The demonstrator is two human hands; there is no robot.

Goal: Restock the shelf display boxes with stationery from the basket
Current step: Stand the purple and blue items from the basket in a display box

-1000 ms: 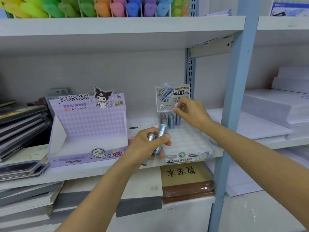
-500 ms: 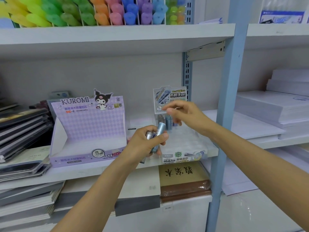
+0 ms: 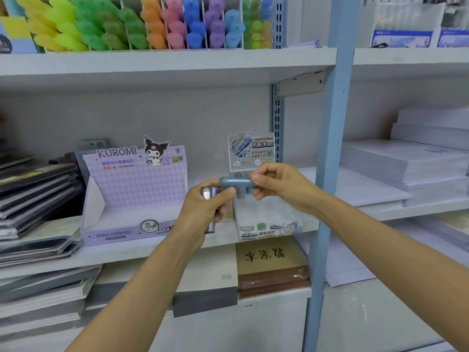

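1. Now my right hand [image 3: 279, 185] pinches a blue tube [image 3: 234, 182] by its end, held level in front of the white box [image 3: 269, 226].
2. My left hand [image 3: 200, 212] grips other tubes [image 3: 206, 193] just beside, fingers curled.

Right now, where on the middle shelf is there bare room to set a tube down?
Free: the Kuromi box floor between its side flaps, the lead display tray front rows, and the shelf edge before the Kuromi box. Crowded: notebook stacks left, paper stacks right.
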